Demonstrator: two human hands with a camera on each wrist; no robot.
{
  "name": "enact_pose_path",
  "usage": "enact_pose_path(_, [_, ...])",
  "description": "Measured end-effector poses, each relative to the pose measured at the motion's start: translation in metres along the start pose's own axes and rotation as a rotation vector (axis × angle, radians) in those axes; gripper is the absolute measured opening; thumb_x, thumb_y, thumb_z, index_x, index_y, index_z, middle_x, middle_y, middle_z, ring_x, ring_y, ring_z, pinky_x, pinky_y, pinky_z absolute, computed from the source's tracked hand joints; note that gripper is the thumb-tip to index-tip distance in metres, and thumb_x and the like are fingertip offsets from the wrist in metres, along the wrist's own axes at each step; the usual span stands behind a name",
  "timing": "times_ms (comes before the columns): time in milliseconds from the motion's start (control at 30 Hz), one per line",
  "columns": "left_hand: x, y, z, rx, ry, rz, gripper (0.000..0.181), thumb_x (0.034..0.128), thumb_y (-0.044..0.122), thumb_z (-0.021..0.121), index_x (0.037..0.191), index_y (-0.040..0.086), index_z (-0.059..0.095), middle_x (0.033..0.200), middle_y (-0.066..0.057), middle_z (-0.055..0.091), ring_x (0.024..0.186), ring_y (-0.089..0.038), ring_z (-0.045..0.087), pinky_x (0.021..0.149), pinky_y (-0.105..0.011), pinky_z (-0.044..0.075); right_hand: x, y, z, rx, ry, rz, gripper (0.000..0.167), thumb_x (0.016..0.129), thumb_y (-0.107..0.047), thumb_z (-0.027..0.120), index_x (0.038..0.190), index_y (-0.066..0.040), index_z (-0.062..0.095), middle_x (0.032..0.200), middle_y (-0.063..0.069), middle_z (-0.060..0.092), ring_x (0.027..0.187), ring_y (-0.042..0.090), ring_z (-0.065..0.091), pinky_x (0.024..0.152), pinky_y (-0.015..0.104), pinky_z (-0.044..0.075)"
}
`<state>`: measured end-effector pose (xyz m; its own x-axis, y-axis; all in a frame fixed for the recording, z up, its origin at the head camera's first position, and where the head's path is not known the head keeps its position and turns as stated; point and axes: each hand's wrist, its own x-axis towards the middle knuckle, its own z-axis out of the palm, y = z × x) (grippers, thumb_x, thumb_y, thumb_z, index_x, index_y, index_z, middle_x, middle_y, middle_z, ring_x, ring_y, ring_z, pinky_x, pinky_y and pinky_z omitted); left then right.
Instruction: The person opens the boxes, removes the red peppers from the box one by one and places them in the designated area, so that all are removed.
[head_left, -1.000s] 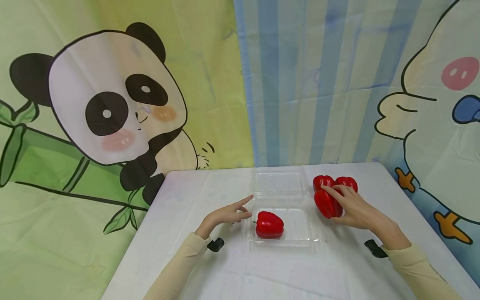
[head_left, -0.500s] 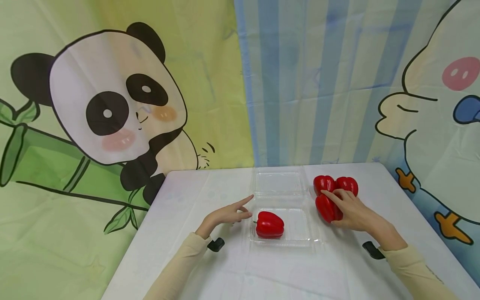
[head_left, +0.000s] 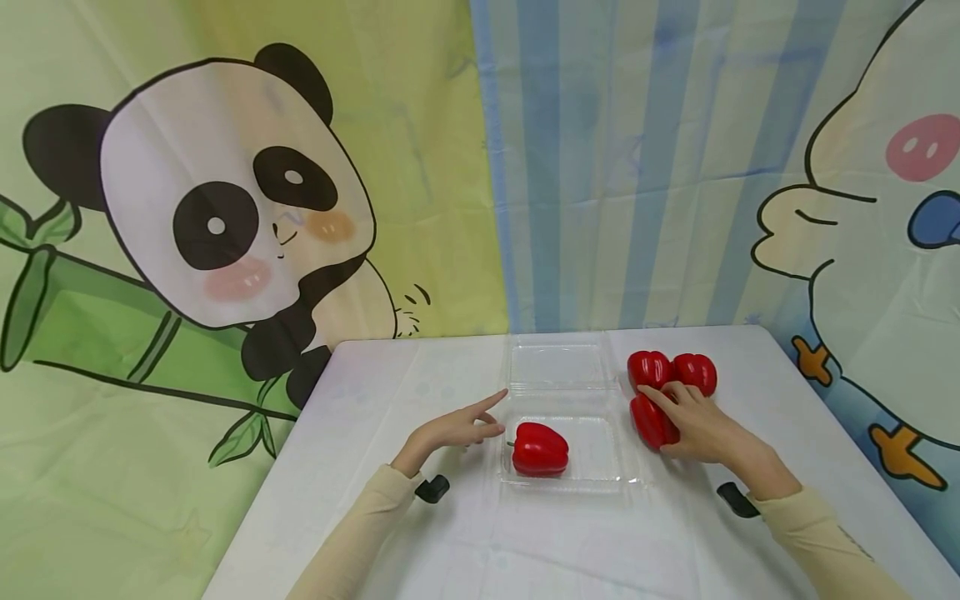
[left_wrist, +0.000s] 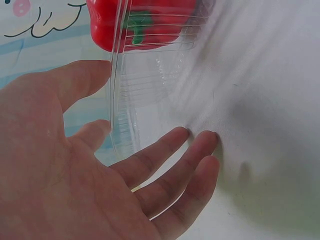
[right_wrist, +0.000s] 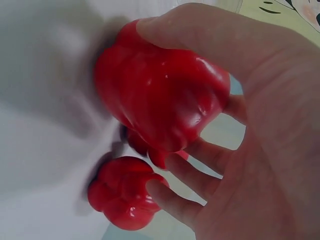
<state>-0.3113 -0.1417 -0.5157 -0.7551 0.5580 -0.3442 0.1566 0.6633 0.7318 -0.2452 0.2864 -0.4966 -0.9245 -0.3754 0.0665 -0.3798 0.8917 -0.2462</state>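
At the right of the head view, my right hand (head_left: 696, 425) grips a red bell pepper (head_left: 652, 422); in the right wrist view its thumb lies over that pepper (right_wrist: 160, 95) and fingers are behind it. Two more red bell peppers, a left one (head_left: 649, 369) and a right one (head_left: 695, 372), lie just beyond. A clear plastic clamshell box (head_left: 600, 450) lies unfolded mid-table, holding one red bell pepper (head_left: 540, 450) in its near half. By the box's left edge, my left hand (head_left: 453, 427) has loosely extended fingers; in the left wrist view, thumb and a fingertip touch the rim (left_wrist: 116, 85).
The box's lid (head_left: 558, 367) lies flat towards the back of the white table (head_left: 570, 542). Behind the table's far edge hangs a curtain (head_left: 585, 167) printed with a panda and other cartoon figures. A dark wrist camera (head_left: 738, 500) sits under the right wrist.
My right hand has drawn the gripped pepper slightly towards me, opening a small gap from the two peppers behind. My left hand and the box have stayed put.
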Motion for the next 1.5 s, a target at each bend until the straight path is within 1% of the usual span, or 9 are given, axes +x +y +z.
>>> enact_pose_path(167, [0.000, 0.001, 0.000, 0.005, -0.002, -0.001, 0.073, 0.0996, 0.044, 0.058, 0.160, 0.041, 0.017, 0.145, -0.016, 0.052, 0.110, -0.026, 0.063, 0.085, -0.043, 0.056, 0.002, -0.003, 0.001, -0.018, -0.006, 0.017, 0.108, 0.058, -0.021, 0.096, 0.150, -0.014, 0.040, 0.134, 0.023, 0.046, 0.125, 0.046, 0.039, 0.079, 0.056, 0.058])
enact_pose_path(367, [0.001, 0.001, 0.000, 0.013, -0.002, -0.002, 0.074, 0.0994, 0.044, 0.058, 0.160, 0.041, 0.017, 0.145, -0.016, 0.052, 0.111, -0.026, 0.063, 0.085, -0.043, 0.056, 0.004, -0.006, 0.002, -0.026, -0.015, 0.029, 0.109, 0.059, -0.021, 0.096, 0.150, -0.014, 0.038, 0.134, 0.025, 0.045, 0.124, 0.049, 0.039, 0.079, 0.057, 0.058])
enact_pose_path(633, [0.001, -0.001, 0.000, 0.006, -0.002, -0.001, 0.074, 0.0991, 0.045, 0.058, 0.160, 0.041, 0.017, 0.145, -0.016, 0.053, 0.107, -0.024, 0.064, 0.083, -0.041, 0.056, 0.008, -0.005, 0.003, -0.016, -0.020, 0.044, 0.111, 0.058, -0.021, 0.097, 0.151, -0.014, 0.036, 0.134, 0.026, 0.044, 0.124, 0.050, 0.040, 0.079, 0.058, 0.058])
enact_pose_path(800, [0.001, -0.001, 0.000, 0.006, -0.002, 0.002, 0.075, 0.0989, 0.046, 0.058, 0.160, 0.040, 0.016, 0.145, -0.016, 0.053, 0.107, -0.024, 0.063, 0.083, -0.041, 0.056, 0.010, -0.003, 0.003, -0.012, -0.025, 0.042, 0.111, 0.059, -0.021, 0.096, 0.151, -0.014, 0.035, 0.134, 0.025, 0.044, 0.124, 0.049, 0.040, 0.079, 0.058, 0.058])
enact_pose_path(1000, [0.002, -0.002, 0.000, 0.008, -0.006, 0.003, 0.075, 0.0994, 0.044, 0.058, 0.161, 0.037, 0.016, 0.145, -0.016, 0.053, 0.104, -0.024, 0.065, 0.081, -0.041, 0.055, 0.010, -0.003, 0.002, -0.001, -0.030, 0.040, 0.110, 0.060, -0.022, 0.096, 0.151, -0.014, 0.035, 0.134, 0.026, 0.044, 0.124, 0.050, 0.040, 0.079, 0.058, 0.058])
enact_pose_path(1167, [0.001, -0.002, 0.000, -0.002, -0.007, 0.000, 0.075, 0.0993, 0.044, 0.058, 0.161, 0.039, 0.016, 0.145, -0.016, 0.052, 0.104, -0.025, 0.064, 0.080, -0.041, 0.055, 0.010, -0.003, 0.003, 0.002, -0.029, 0.045, 0.111, 0.060, -0.024, 0.096, 0.152, -0.014, 0.034, 0.136, 0.026, 0.043, 0.125, 0.050, 0.039, 0.079, 0.059, 0.057])
enact_pose_path(1267, [0.001, -0.001, 0.000, -0.003, -0.005, -0.004, 0.074, 0.0993, 0.044, 0.058, 0.160, 0.041, 0.017, 0.145, -0.016, 0.053, 0.106, -0.025, 0.063, 0.081, -0.041, 0.055, 0.009, -0.003, 0.003, 0.004, -0.031, 0.050, 0.112, 0.060, -0.025, 0.096, 0.152, -0.014, 0.034, 0.137, 0.026, 0.042, 0.125, 0.051, 0.038, 0.080, 0.059, 0.057])
enact_pose_path(1500, [0.002, -0.001, 0.001, 0.001, -0.006, -0.005, 0.074, 0.0999, 0.043, 0.058, 0.161, 0.039, 0.016, 0.145, -0.016, 0.052, 0.107, -0.025, 0.064, 0.083, -0.042, 0.055, 0.009, -0.005, 0.002, 0.014, -0.033, 0.061, 0.114, 0.059, -0.027, 0.096, 0.153, -0.015, 0.033, 0.140, 0.026, 0.040, 0.127, 0.051, 0.037, 0.080, 0.060, 0.057])
